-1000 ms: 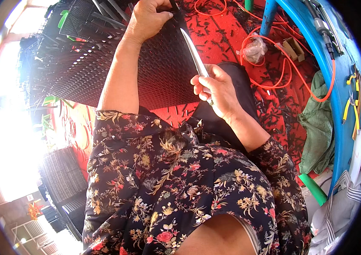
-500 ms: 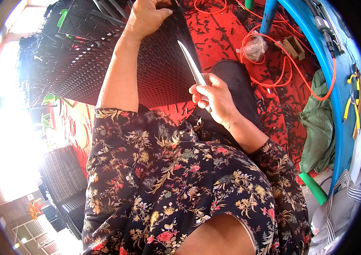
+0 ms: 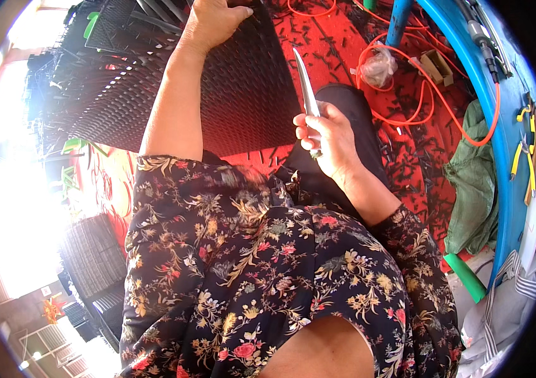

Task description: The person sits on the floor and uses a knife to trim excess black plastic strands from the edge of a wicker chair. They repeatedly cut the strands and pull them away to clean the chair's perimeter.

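A knife with a slim, slightly curved metal blade (image 3: pixel 306 82) is in my right hand (image 3: pixel 331 135), whose fingers are wrapped round its handle. The blade points up and away, apart from the weave. My left hand (image 3: pixel 212 26) is at the far side, over a large black woven wicker panel (image 3: pixel 217 104). Its thumb sticks out to the right across the weave. The top edge of the picture cuts off the other fingers, so their grip does not show. The panel slopes in front of my lap, with loose dark strips (image 3: pixel 161 19) at its upper part.
Short black offcuts (image 3: pixel 325 50) litter the red floor. An orange hose (image 3: pixel 429 82) loops at right near a clear plastic bag (image 3: pixel 379 68) and a small cardboard box (image 3: pixel 436 68). Pliers with yellow handles (image 3: pixel 522 157) lie on a blue surface (image 3: pixel 501 208). A green sack (image 3: pixel 473 183) sags below.
My right hand and the knife have shifted right and slightly down, with the blade more upright. My left hand has moved slightly up, and the wicker panel has shifted a little to the right.
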Demonstrator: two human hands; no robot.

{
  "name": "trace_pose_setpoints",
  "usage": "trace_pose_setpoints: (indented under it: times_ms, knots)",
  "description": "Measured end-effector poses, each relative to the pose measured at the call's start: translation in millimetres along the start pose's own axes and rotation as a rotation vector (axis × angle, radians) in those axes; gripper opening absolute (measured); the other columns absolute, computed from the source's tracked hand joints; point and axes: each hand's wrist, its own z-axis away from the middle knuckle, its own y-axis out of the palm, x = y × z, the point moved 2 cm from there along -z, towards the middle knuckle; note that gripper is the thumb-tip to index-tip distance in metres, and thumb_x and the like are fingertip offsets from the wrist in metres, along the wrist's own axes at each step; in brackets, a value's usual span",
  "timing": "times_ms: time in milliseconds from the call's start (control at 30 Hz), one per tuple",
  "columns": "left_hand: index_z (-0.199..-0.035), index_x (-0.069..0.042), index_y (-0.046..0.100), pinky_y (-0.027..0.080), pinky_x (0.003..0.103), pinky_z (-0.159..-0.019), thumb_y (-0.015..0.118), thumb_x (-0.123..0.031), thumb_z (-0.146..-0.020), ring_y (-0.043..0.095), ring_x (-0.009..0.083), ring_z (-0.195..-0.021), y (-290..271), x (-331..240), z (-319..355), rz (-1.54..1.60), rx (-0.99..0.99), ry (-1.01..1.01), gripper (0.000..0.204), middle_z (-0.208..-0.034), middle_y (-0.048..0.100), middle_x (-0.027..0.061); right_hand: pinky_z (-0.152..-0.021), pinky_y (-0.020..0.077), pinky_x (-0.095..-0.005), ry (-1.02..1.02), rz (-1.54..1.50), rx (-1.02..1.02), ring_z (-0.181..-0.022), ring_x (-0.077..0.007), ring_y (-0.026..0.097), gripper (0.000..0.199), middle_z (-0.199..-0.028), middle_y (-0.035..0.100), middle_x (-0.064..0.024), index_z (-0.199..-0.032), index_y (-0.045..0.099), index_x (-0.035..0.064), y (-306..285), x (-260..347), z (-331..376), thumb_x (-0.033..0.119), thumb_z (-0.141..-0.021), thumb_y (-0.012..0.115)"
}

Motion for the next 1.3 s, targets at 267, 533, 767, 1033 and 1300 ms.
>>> trace_pose_setpoints:
  times_ms: [267,533,767,1033,1300]
  knots:
    - [-0.084,0.002,0.064,0.047,0.024,-0.064,0.061,0.002,-0.068,0.058,0.0081,-0.07,3,4,0,0.084,0.001,-0.05,0.017,-0.076,0.065,0.0048,-0.044,0.0386,-0.0198,0.003,0.052,0.006,-0.06,-0.0104,0.055,0.019,-0.082,0.058,-0.0095,-0.1,0.046,0.0,-3,1,-3,0.006,-0.083,0.052]
    - [-0.085,0.002,0.064,0.047,0.024,-0.066,0.061,0.004,-0.068,0.059,0.0086,-0.072,3,5,1,0.1,0.003,-0.047,0.017,-0.078,0.066,0.0049,-0.043,0.0379,-0.0197,0.013,0.035,0.025,-0.06,-0.0106,0.055,0.018,-0.081,0.059,-0.0092,-0.099,0.047,0.0009,-4,-1,-4,0.005,-0.083,0.052]
    - [-0.084,0.002,0.064,0.047,0.024,-0.066,0.061,0.004,-0.068,0.058,0.0086,-0.072,-11,8,8,0.095,0.003,-0.053,0.017,-0.078,0.066,0.005,-0.044,0.0384,-0.0201,0.054,0.054,0.006,-0.06,-0.0111,0.056,0.019,-0.081,0.059,-0.0092,-0.101,0.047,0.0009,7,-8,2,0.005,-0.083,0.053]
    - [-0.083,0.002,0.064,0.047,0.024,-0.063,0.061,0.002,-0.067,0.057,0.0086,-0.069,-10,12,8,0.092,0.002,-0.023,0.016,-0.074,0.064,0.0044,-0.044,0.0385,-0.0201,0.084,0.095,-0.004,-0.061,-0.0116,0.056,0.022,-0.082,0.059,-0.0095,-0.103,0.047,0.0006,3,-11,1,0.005,-0.082,0.053]
    - [-0.083,0.002,0.063,0.045,0.025,-0.061,0.062,0.0,-0.066,0.056,0.0088,-0.065,-9,9,7,0.048,-0.007,-0.018,0.016,-0.068,0.062,0.0046,-0.044,0.037,-0.0203,0.093,0.147,0.002,-0.061,-0.0114,0.056,0.022,-0.082,0.059,-0.0093,-0.102,0.048,0.0008,0,-8,0,0.005,-0.081,0.054]
